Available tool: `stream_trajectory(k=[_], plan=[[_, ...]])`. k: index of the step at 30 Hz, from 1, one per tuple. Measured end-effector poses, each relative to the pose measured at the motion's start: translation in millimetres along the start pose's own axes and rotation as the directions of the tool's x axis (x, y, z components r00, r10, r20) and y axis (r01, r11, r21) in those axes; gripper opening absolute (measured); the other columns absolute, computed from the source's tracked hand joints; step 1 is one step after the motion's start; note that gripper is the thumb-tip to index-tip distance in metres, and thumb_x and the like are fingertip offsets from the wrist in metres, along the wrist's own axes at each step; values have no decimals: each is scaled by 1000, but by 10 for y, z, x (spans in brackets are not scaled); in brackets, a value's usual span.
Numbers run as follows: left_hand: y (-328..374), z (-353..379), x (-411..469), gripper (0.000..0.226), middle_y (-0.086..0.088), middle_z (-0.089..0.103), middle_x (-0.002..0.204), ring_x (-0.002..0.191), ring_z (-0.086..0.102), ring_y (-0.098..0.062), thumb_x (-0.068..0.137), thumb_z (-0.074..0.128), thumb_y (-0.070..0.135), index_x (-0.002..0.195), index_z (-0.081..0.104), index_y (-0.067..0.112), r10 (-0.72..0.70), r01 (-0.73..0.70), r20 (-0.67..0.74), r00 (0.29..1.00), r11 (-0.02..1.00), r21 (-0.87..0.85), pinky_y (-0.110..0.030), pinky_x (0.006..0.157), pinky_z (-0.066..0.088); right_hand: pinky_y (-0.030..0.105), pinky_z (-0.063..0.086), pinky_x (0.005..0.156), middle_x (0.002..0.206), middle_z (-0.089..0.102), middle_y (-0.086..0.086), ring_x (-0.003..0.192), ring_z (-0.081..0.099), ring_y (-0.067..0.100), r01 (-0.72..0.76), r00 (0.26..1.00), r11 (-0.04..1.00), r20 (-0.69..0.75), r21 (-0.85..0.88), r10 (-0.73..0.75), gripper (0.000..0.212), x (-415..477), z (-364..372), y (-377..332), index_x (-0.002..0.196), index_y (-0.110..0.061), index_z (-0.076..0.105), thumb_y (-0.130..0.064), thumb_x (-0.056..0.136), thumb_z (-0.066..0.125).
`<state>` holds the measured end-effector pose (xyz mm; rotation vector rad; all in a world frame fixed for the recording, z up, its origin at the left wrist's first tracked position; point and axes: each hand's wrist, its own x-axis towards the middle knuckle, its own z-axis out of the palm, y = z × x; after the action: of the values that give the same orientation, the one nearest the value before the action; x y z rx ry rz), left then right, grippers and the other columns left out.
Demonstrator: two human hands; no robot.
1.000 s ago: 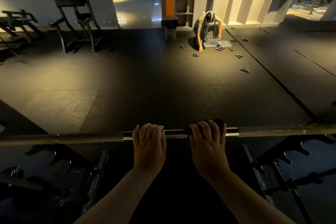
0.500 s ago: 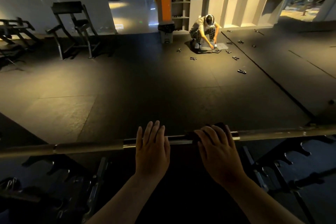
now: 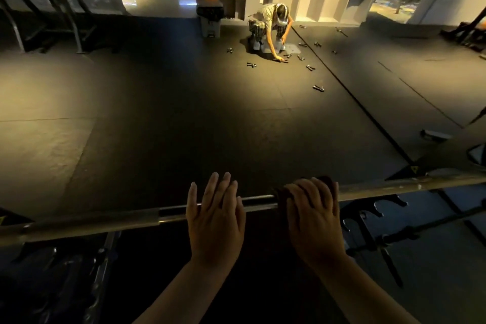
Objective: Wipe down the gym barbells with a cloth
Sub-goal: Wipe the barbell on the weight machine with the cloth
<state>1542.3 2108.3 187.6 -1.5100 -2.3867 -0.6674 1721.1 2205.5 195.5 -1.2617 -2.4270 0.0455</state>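
I log left grip (image 3: 214,218): fingers curled over barbell (image 3: 394,187) one second ago, now straight, palm resting on shaft. Right grip (image 3: 314,218) clamped on dark cloth (image 3: 281,195) wrapped round barbell mid-shaft. Judgement: left steadies only; cloth stroke along shaft due next.

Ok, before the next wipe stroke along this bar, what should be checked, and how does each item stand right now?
1. Cloth between right hand and barbell: ok, the fingers curl over the dark cloth on the bar.
2. Left hand steadying the bar: not ok, its fingers are straight and it only rests there.
3. Bar seated on the rack: cannot tell, the supports are too dark.
4. Bar to the right of the cloth free of obstacles: ok, it is bare.
5. Other person out of the way: ok, crouched far across the floor.
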Motion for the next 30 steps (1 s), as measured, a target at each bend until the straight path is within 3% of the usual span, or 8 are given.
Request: stream_trajectory(k=[3, 8, 13, 19, 22, 25, 28, 30], plan=[[-16, -6, -7, 45, -3, 60, 144, 145, 42, -21, 103, 33, 33, 129, 66, 16, 4, -4, 10, 1000, 1000, -4, -55, 122, 21, 66, 14, 121, 140, 43, -8, 148, 24, 30, -56, 996, 997, 68, 53, 52, 39, -33, 44, -243, 131, -34, 51, -48, 102, 30], [-6, -3, -27, 45, -5, 59, 144, 147, 39, -23, 103, 35, 32, 130, 65, 14, 16, -17, -21, 1000, 1000, -23, -56, 123, 20, 62, 20, 121, 138, 53, -5, 140, 41, 29, 216, 976, 976, 38, -6, -216, 40, 16, -7, 3, 137, -28, 56, -44, 104, 40], [115, 23, -22, 47, -9, 60, 143, 147, 39, -27, 103, 32, 31, 130, 64, 9, 15, -14, -14, 1000, 1000, 6, -56, 122, 25, 66, 15, 121, 135, 53, -4, 141, 37, 30, 13, 1000, 1000, 14, 5, -13, 40, 18, 2, 105, 129, -26, 60, -45, 104, 34], [427, 137, -19, 48, -9, 58, 145, 148, 38, -27, 103, 30, 33, 130, 64, 11, 8, -8, 28, 1000, 1000, 22, -55, 121, 28, 60, 18, 123, 144, 51, -2, 142, 40, 29, 340, 939, 940, 59, -6, -339, 50, 47, -56, 272, 144, -25, 50, -43, 98, 46], [568, 192, -4, 49, -10, 58, 144, 148, 37, -27, 103, 30, 32, 128, 65, 10, 11, -12, 22, 1000, 1000, 17, -55, 122, 25, 61, 22, 121, 136, 57, 1, 134, 48, 31, 262, 965, 965, -15, -29, -263, 42, 66, -123, 594, 136, -20, 59, -38, 101, 46], [762, 269, 41, 43, -11, 59, 143, 147, 38, -28, 104, 36, 29, 126, 66, 8, 39, -40, 10, 999, 999, 15, -54, 122, 24, 64, 14, 122, 137, 54, 2, 137, 44, 35, 210, 977, 976, 54, -50, -208, 51, 74, -136, 592, 136, -19, 58, -41, 89, 59], [951, 367, 85, 35, -12, 59, 144, 148, 37, -28, 101, 51, 26, 127, 66, 8, 81, -82, 28, 996, 996, 36, -53, 122, 22, 63, 20, 121, 139, 54, 0, 138, 45, 33, 317, 946, 947, 85, -56, -312, 63, 93, -117, 592, 140, -21, 56, -46, 84, 69], [1056, 397, 105, 39, -11, 59, 144, 148, 36, -27, 104, 41, 28, 127, 66, 8, 98, -99, 39, 994, 995, 31, -54, 121, 25, 58, 24, 122, 140, 55, -1, 136, 48, 29, 389, 920, 918, 82, -76, -384, 57, 116, -146, 822, 142, -21, 55, -42, 90, 64]])
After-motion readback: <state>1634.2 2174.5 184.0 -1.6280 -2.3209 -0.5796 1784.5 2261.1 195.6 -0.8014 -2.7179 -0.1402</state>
